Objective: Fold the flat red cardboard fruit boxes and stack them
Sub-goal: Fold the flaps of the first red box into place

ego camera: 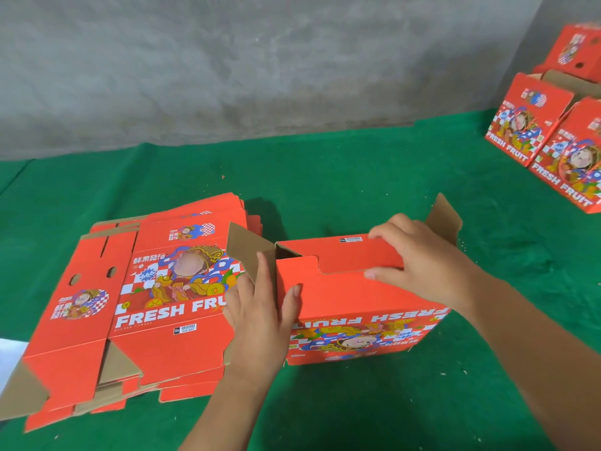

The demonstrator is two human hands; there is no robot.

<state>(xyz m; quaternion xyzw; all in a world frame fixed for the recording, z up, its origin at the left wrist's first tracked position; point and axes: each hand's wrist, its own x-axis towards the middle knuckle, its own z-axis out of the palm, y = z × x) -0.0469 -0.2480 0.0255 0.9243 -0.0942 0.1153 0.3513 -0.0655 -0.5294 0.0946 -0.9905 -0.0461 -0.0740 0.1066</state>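
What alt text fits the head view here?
Two hands fold a red fruit box on a green table: the right hand presses a top flap, the left hand holds its end. Flat boxes lie left; folded boxes stand far right.

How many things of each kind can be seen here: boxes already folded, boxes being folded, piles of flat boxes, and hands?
Folded boxes standing at the far right: 3 (upper, middle, nearest)
Box being folded: 1
Pile of flat boxes: 1; the sheets in it cannot be counted
Hands: 2 (left hand, right hand)
Total: 7
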